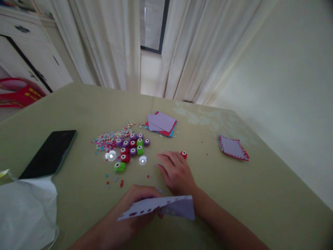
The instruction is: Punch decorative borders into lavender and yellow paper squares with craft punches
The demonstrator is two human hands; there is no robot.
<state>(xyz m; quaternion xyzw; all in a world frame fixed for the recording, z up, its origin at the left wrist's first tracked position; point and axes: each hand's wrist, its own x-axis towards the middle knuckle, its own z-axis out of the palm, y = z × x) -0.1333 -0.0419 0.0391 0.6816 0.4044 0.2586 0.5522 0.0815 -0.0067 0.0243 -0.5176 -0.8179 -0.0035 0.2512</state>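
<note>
My left hand (139, 198) is closed on a lavender paper card (182, 205), tilted nearly edge-on, with small dark punched shapes along its border. My right hand (178, 173) hovers at or just above the tabletop, palm down, its fingers loosely bent and apart with nothing visible in them. Just behind its knuckles sits a red craft punch (183, 155), partly hidden by the hand. Left of it stand several small craft punches in purple, red and green, among them a green punch (120, 167) at the front.
Colourful paper confetti (111, 139) lies behind the punches. A stack of coloured paper (162, 123) rests farther back, and edge-punched cards (232, 147) lie at right. A black phone (49, 152) and a white bag (26, 211) occupy the left side.
</note>
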